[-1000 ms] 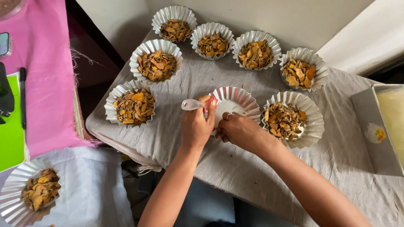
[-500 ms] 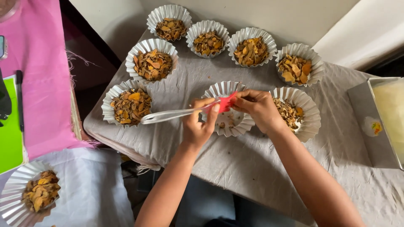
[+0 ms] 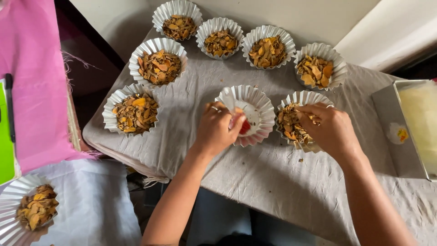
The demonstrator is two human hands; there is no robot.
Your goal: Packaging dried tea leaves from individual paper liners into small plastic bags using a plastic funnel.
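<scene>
Around both hands (image 3: 216,130) (image 3: 330,130), filled foil cups (image 3: 157,66) crowd the cloth (image 3: 255,182).

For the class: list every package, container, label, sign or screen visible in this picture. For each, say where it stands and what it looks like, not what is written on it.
No labels, signs or screens show.
Filled fluted cups: silvery-white, holding orange-brown chips, on the grey cloth and one at lower left.
Empty fluted cup: centre, beside the left hand.
Filled cup under the right hand.
Metal tray: right edge, rectangular, pale yellow inside.
Green flat sheet: left edge.
</scene>
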